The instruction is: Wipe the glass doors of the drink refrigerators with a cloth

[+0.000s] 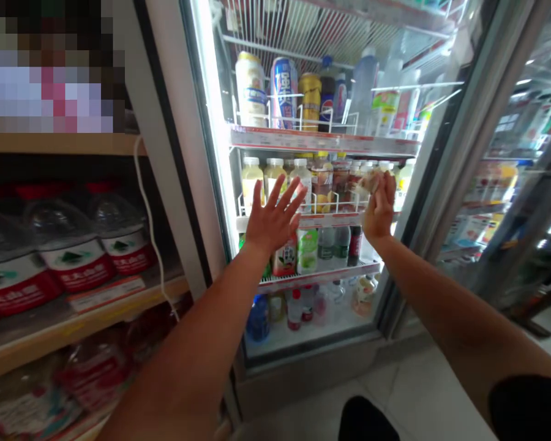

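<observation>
In the head view my left hand is raised with its fingers spread, before the glass door of a lit drinks fridge. Nothing is in it; whether the palm touches the glass I cannot tell. My right hand is up at about the same height, near the door's right side. Its fingers are closed on a crumpled pale cloth, partly hidden by the hand and blurred. Behind the glass, yellow bottles with white caps stand beyond my left hand.
Cans, among them a blue can, and bottles fill the fridge's wire shelves. To the left, wooden shelves carry large red-labelled water bottles; a white cable hangs there. At the right is another fridge door frame. Below lies a tiled floor.
</observation>
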`<state>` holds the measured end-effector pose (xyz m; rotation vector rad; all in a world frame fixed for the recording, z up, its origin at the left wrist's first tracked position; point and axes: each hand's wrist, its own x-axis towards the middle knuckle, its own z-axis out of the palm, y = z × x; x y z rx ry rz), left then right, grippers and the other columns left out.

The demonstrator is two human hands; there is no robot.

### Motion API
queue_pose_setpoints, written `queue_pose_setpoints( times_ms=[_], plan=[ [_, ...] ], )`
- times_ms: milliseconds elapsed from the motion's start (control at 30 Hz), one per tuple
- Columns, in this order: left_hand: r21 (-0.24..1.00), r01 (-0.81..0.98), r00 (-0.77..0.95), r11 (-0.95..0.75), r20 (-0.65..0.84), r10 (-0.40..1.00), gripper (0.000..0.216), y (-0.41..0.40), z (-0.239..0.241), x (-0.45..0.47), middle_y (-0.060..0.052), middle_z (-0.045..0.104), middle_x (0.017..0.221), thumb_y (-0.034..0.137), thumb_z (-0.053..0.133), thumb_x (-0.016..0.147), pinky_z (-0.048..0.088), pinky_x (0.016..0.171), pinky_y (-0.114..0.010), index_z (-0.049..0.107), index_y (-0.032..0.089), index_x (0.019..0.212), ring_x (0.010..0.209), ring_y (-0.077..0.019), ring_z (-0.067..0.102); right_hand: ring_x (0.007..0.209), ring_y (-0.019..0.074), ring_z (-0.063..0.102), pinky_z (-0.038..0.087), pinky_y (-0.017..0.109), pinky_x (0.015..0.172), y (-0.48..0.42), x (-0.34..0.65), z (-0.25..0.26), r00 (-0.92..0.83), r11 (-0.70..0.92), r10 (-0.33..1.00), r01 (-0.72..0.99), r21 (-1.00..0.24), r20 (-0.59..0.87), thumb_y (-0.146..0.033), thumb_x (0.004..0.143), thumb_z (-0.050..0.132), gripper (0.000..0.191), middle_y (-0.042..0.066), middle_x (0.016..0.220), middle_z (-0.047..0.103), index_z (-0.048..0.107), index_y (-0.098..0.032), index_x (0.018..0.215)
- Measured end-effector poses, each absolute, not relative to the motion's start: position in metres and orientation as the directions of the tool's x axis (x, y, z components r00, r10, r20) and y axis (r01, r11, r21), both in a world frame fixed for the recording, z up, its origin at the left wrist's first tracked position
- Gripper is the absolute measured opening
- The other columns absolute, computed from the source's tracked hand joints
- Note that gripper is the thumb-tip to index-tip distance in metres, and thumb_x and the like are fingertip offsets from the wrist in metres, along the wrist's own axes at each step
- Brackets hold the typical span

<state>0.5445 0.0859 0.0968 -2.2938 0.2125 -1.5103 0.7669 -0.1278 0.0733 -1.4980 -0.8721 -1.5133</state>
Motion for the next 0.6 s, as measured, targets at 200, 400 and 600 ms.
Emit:
queue_pose_setpoints(
  times_ms=[200, 400, 600],
  plan=[
    [-0.385, 0.087, 0.423, -0.919, 0.849, -0.316, 0.061, 0.086, 0.096, 0.546, 0.004, 0.015, 0.164, 0.031, 0.039, 0.103, -0.017, 0.123, -0.058, 0.014, 0.034, 0.157, 0.152, -0.0236, 0.001, 0.151, 0.0229, 0.024, 0.030, 0.055, 0.121, -0.135, 0.777, 0.047, 0.109, -0.448, -0.135, 0.880, -0.159, 0.985, -0.032, 0.105, 0.024, 0.052, 0.013, 0.158, 0.032, 0.032, -0.022, 0.155],
    [-0.402, 0.114, 0.421, -0.908, 0.848, -0.322, 0.060, 0.087, 0.096, 0.546, 0.002, 0.017, 0.164, 0.031, 0.039, 0.103, -0.017, 0.123, -0.059, 0.014, 0.033, 0.158, 0.153, -0.0236, 0.001, 0.146, 0.0269, 0.034, 0.034, 0.056, 0.118, -0.159, 0.788, 0.024, 0.131, -0.440, -0.119, 0.881, -0.171, 0.984, -0.032, 0.103, 0.031, 0.050, 0.015, 0.154, 0.038, 0.042, -0.017, 0.150],
    [-0.406, 0.131, 0.431, -0.904, 0.845, -0.317, 0.061, 0.085, 0.096, 0.544, 0.001, 0.018, 0.164, 0.031, 0.041, 0.102, -0.015, 0.123, -0.060, 0.017, 0.031, 0.158, 0.152, -0.0250, 0.001, 0.146, 0.0281, 0.035, 0.031, 0.053, 0.121, -0.176, 0.804, 0.044, 0.214, -0.427, -0.157, 0.866, -0.262, 0.964, -0.031, 0.101, 0.033, 0.052, 0.014, 0.157, 0.034, 0.040, -0.018, 0.151]
  ],
)
